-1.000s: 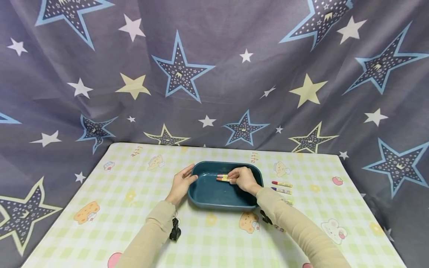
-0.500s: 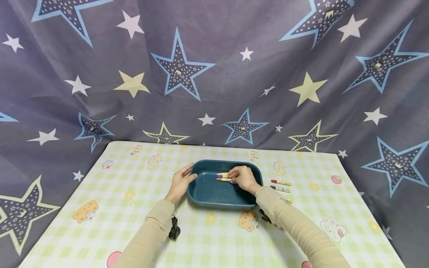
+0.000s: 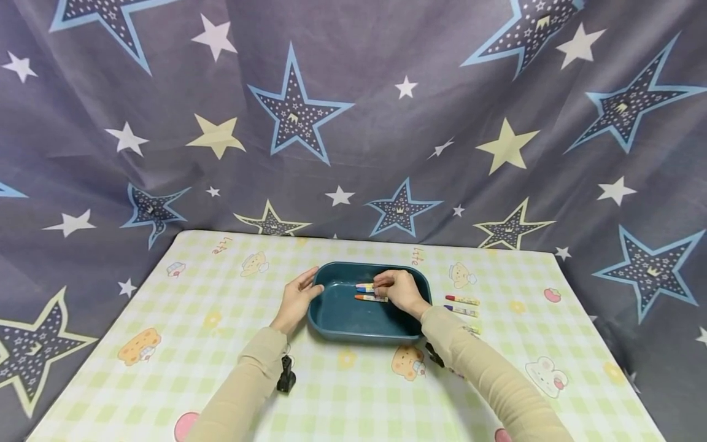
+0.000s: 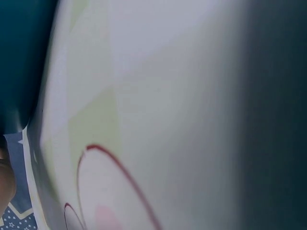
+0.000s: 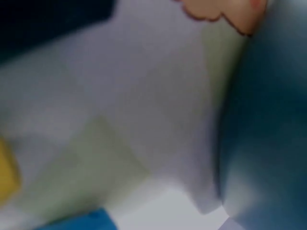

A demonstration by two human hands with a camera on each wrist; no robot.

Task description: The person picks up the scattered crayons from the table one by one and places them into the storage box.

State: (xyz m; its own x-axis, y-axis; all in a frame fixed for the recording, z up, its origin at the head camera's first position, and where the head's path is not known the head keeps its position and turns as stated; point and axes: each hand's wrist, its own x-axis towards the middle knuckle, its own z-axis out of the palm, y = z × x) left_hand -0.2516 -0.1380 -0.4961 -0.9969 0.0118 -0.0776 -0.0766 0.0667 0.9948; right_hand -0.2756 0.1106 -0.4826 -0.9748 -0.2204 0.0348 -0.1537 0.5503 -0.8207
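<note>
A dark teal plastic basin [image 3: 353, 319] sits in the middle of the table. At its left rim my left hand [image 3: 295, 301] grips the wall, thumb over the edge. My right hand [image 3: 403, 291] reaches inside the basin, its thumb and fingers pinching the ends of a blue crayon [image 3: 364, 290] and a yellow-and-pink crayon [image 3: 363, 285]. Just below the thumb, an orange crayon [image 3: 367, 298] lies on the basin floor, slightly apart from those two. The left wrist view catches the basin's side [image 4: 21, 62] and part of a finger [image 4: 5, 179].
Right of the basin, a red-tipped crayon [image 3: 463, 300] and a purple-tipped crayon [image 3: 461, 310] lie on the checked tablecloth [image 3: 221, 368]. A green crayon [image 3: 474, 329] is partly hidden by the right sleeve. A star-patterned curtain [image 3: 353, 123] hangs behind the table.
The orange crayon has come away from the right hand's pinch and now lies apart from the other crayons. My left hand keeps its place at the rim.
</note>
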